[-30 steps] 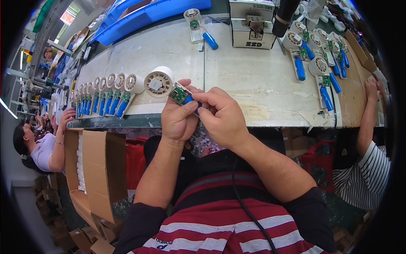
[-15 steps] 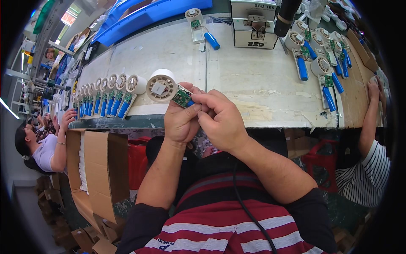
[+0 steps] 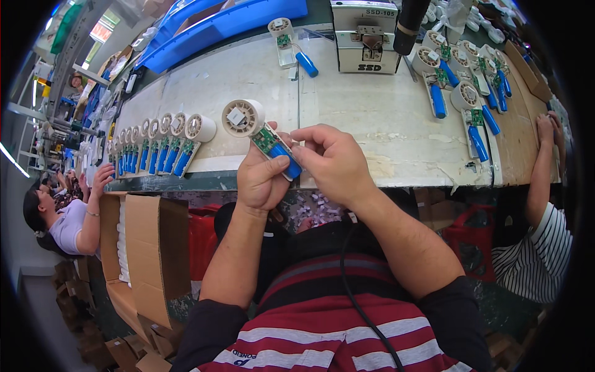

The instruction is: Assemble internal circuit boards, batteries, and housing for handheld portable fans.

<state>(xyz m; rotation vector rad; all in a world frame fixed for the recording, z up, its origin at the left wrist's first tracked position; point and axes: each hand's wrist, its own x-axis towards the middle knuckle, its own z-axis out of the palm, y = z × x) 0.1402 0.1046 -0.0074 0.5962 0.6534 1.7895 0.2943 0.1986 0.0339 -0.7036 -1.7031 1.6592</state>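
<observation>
1. While both hands hover over the near edge of the worktop [image 3: 372,118], the left hand [image 3: 263,177] is clamped on a small fan assembly [image 3: 260,133]: white round fan, green circuit board, blue battery.
2. Right hand [image 3: 331,161] pinches the assembly's near end, fingers closed.
3. Left of it, a row of like assemblies [image 3: 158,142] lies on the worktop.
4. Far right: more assemblies [image 3: 462,93], grey machine [image 3: 365,31].

pale workbench [image 3: 372,118] with a row of fan assemblies [image 3: 158,142], a grey machine [image 3: 365,34]
</observation>
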